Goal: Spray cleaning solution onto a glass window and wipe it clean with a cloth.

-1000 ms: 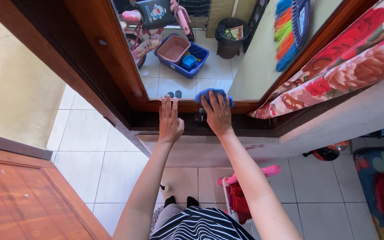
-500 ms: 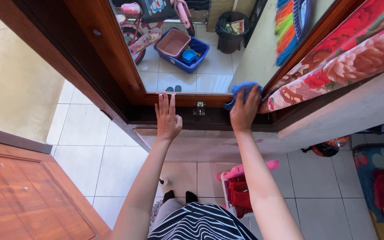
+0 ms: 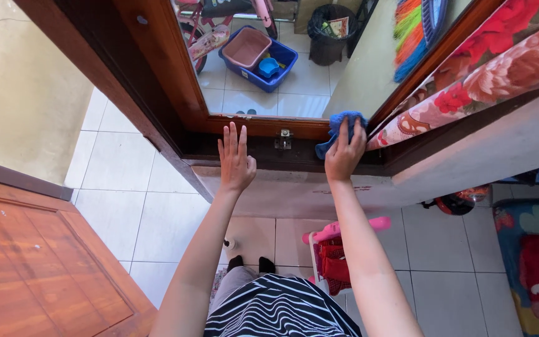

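Left hand (image 3: 236,161): fingers extended and close together, palm flat against the dark wooden lower window frame (image 3: 207,150). Right hand (image 3: 343,156): fingers curled over a blue fuzzy cleaning cloth (image 3: 339,128), pressing it on the frame's right corner, beside the floral red curtain (image 3: 488,68). Small metal latch (image 3: 284,140) sits between both hands. Beyond the glass: blue plastic tub (image 3: 263,59).

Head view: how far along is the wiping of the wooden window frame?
Done: cannot be judged, no clear clean-versus-dirty contrast shows. In hand: the right hand presses a blue cloth onto the brown wooden window frame at its lower right corner; the left hand rests flat on the sill. Left: the side rails look untouched.
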